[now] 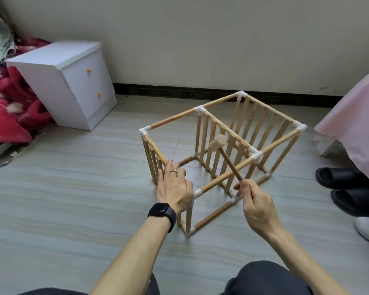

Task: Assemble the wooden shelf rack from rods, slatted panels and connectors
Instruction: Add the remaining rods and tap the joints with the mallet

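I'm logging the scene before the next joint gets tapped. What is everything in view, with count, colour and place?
shelf rack: one, light wood, on the floor at centre
slatted panels: three, light wood, upright in the rack
connectors: several, white, at the rack's corners
mallet: one, light wood, head above the middle panel
cabinet: one, white with two yellow knobs, left by the wall
blanket: one, red, far left
cloth: one, pink, far right
slippers: two, black, on the floor at right
watch: one, black, left wrist
ring: one, gold-coloured, left hand
left hand: one, on the rack's near top corner, fingers straight
right hand: one, grips the mallet handle
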